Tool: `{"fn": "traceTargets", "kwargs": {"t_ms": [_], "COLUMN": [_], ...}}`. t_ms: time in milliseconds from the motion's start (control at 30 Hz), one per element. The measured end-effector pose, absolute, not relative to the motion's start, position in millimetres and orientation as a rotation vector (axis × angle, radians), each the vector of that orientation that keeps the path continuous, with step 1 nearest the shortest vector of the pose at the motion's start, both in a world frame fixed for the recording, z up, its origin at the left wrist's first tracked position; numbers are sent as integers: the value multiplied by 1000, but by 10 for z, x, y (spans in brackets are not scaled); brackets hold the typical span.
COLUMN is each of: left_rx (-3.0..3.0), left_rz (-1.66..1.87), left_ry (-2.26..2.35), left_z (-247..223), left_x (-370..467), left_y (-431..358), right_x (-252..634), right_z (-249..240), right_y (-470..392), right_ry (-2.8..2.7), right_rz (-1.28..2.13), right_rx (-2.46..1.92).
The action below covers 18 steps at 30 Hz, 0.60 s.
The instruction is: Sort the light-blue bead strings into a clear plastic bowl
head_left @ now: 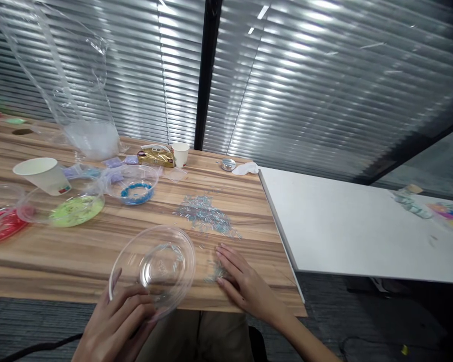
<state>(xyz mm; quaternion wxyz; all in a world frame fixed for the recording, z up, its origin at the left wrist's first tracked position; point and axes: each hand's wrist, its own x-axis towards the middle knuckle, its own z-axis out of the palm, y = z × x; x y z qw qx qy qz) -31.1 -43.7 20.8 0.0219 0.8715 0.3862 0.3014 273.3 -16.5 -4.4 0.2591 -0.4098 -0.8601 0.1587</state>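
Observation:
My left hand (121, 322) grips the near side of a clear plastic bowl (115, 261), which is tilted at the table's front edge. A few pale tube beads lie inside it. My right hand (243, 286) rests on the wooden table with its fingers stretched out and the thumb apart. Its fingertips touch a small heap of pale blue-green tube beads (213, 272), partly hidden by the hand. Farther back, a larger spread of the same kind of beads (207, 215) lies loose on the wood.
Clear bowls with blue beads (137, 194), green pieces (77, 210) and red pieces (3, 226) stand to the left. Paper cups (41, 173), a gold packet (156, 156) and a large clear bag (92, 138) are behind. A white table (347, 226) adjoins on the right.

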Motion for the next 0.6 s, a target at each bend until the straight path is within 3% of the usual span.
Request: {"fn": "traceTargets", "kwargs": {"t_ms": [400, 600], "left_rx": [2702, 2744], "left_rz": [1046, 868], "left_ry": [1306, 959], "left_z": [214, 128], "left_x": [-335, -361], "left_y": [-383, -669], "right_x": [2748, 2767], "right_z": [-40, 3], "right_y": [-170, -185], "right_ry": [-2308, -2275], "right_rz": [458, 618], "right_rx": [-1133, -1192]}}
